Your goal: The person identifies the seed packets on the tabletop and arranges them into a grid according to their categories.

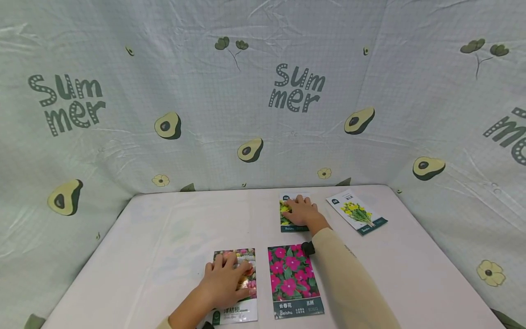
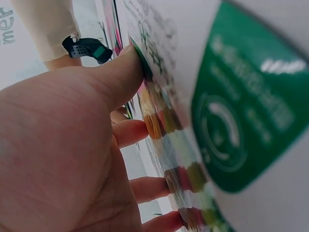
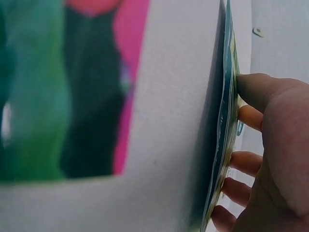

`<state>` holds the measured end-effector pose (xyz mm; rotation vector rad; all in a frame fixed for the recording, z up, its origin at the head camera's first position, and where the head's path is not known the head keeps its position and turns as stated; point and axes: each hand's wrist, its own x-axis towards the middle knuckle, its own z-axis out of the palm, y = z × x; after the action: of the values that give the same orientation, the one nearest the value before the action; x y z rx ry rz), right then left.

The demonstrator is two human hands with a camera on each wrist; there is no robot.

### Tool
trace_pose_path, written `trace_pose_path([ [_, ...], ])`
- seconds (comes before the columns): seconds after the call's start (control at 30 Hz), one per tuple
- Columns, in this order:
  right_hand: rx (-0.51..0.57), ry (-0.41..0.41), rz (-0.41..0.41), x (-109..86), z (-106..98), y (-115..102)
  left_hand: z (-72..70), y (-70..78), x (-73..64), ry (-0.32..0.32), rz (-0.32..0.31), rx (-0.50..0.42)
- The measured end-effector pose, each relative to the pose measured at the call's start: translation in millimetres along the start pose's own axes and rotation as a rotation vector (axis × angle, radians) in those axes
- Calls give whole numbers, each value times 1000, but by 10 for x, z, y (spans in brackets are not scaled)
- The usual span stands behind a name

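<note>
My left hand [image 1: 221, 284] lies over a seed packet [image 1: 242, 315] with mixed pink and orange flowers. In the left wrist view its thumb and fingertips touch the packet's printed face, spread apart. Farther back, my right hand [image 1: 302, 211] rests on a second seed packet [image 1: 286, 223], with yellow flowers and a dark green lower band. The right wrist view shows the thumb and fingertips [image 3: 246, 163] on that packet's face, its near edge toward the camera. The palm covers part of the picture. A magenta-flowered packet [image 1: 291, 278] lies between the left hand and right forearm.
A white packet with a bunch of yellow flowers [image 1: 357, 212] lies tilted at the back right. All of this is on a pale table [image 1: 164, 256]. A printed curtain with avocados [image 1: 250, 150] rises behind it and along both sides.
</note>
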<state>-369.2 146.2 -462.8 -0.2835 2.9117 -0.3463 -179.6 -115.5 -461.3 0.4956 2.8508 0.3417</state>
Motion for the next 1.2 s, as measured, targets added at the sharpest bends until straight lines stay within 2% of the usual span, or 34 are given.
trace_pose_path([
  [0.67,6,-15,-5,18,38,-59,36,-20,-1,6,9,18],
  [1.2,13,3,-10,-20,39,-146,-2,26,15,-23,-26,14],
])
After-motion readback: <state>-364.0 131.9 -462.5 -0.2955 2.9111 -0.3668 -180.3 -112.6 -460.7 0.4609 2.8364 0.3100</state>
